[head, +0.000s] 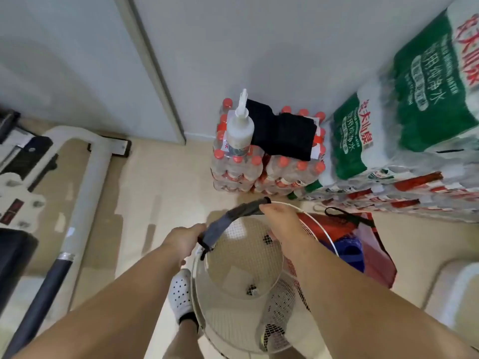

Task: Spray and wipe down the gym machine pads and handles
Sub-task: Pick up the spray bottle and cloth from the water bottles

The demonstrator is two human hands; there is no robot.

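Two very big packs of water with green labels point(430, 81) are stacked by the wall on the right. On the left is one gym machine point(85, 177) with a fat white tube and one long dark handle point(39, 294) lying low across the floor point(160, 182).

Near the bottom stands one white mesh basket point(293, 304). Right beside it, on the right, is one red bag point(381, 257).

Farther back, against the wall, there is a stack of small water bottles with red caps point(293, 169), touching the big green packs. On top of that stack lies a black cloth point(282, 133) (it may be two cloths, I cannot tell). Just beside it, on the left, stands one white spray bottle point(239, 128), upright, its nozzle at the top.

One grey cloth point(233, 216) is stretched out over the basket's far rim. Both hands hold it. The left hand point(185, 238) grips one end with curled fingers. The right hand point(282, 221) pinches the other end.

One white shoe with little holes point(180, 294) is on the floor, just left of the basket.
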